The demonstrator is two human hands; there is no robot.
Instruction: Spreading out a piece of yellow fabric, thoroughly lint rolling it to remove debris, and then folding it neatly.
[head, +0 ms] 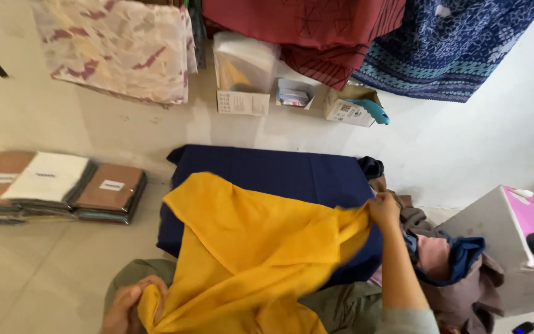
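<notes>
A large mustard-yellow cloth is stretched between both hands over my lap. My left hand grips a bunched end of it at the lower left. My right hand pinches the other end, raised to the right. Under the cloth lies a dark navy fabric spread flat on the floor. My olive trousers show below the cloth.
Stacks of flat packed fabrics sit on the floor at left. Patterned cloths hang on the wall: pale pink, red, blue. Small boxes stand against the wall. A heap of clothes and a white-pink box lie right.
</notes>
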